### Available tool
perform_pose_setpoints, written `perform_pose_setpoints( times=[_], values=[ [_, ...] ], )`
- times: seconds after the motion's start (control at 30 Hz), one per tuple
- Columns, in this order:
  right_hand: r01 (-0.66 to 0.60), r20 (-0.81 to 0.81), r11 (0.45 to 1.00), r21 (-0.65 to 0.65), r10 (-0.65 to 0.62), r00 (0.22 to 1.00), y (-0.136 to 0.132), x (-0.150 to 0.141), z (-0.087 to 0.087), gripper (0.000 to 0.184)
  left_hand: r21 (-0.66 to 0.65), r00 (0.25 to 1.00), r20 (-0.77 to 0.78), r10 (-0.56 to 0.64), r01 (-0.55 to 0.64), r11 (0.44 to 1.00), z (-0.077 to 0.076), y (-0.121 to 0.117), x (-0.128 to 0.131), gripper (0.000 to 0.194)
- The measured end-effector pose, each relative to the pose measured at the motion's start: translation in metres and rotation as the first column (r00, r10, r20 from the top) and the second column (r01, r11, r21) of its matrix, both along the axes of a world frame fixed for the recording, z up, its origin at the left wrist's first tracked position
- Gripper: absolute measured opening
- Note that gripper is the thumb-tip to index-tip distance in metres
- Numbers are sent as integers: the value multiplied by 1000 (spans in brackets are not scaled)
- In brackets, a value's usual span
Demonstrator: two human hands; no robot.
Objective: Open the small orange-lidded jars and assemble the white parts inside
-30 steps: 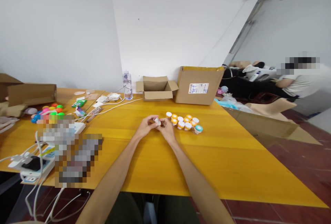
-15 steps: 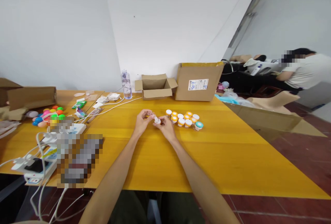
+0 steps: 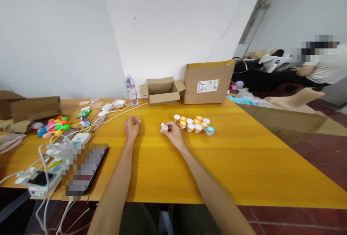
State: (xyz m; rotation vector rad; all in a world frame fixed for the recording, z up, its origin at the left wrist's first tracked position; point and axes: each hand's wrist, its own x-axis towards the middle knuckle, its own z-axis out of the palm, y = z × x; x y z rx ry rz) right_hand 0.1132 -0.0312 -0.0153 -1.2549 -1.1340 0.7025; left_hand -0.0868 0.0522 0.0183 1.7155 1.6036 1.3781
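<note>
Fingers of my right hand (image 3: pixel 175 134) close in a pinch on 1 small white piece (image 3: pixel 164 127), beside lidded jars (image 3: pixel 190 128). Left hand (image 3: pixel 131 130) apart, half-curled; can't tell if it holds anything. Handling step, I judge; next move calls for steady fingertips.

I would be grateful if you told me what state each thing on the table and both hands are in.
Left hand: fingers curled; contents unclear
Right hand: pinching small white item
Orange-and-white-lidded jars: upright, lidded
Teal-lidded jar: upright, lidded
Small box: open
Large box: closed, on edge
Bottle: upright, capped
Power strip: plugs inserted
</note>
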Motion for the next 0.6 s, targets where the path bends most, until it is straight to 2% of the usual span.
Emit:
perform_pose_setpoints(
  times=[0.1, 0.27, 0.37, 0.43, 0.53, 0.6],
  values=[
    [-21, 1, 1000, -9, 21, 1000, -1, 0, 3, 31, -74, 995, -102, 20, -27, 997, -2, 2, -3, 15],
    [-35, -11, 999, -12, 35, 999, -3, 0, 6, 30, -102, 984, -162, 79, -97, 990, 4, 0, 1, 23],
    [-29, 8, 1000, -10, 29, 1000, -3, -1, 6, 29, -73, 974, -172, 150, -164, 984, 8, -5, 6, 37],
    [-23, 24, 1000, -7, 23, 999, -3, -2, 7, 28, -1, 967, -170, 189, -192, 981, 10, -11, 12, 46],
    [-18, 34, 1000, -6, 18, 999, -4, -3, 7, 26, 149, 981, -156, 117, -94, 984, 12, -25, 26, 37],
    [-13, 40, 1000, -2, 13, 999, -3, -3, 7, 24, 189, 986, -160, -50, 81, 979, 12, -34, 38, 27]
  ],
)
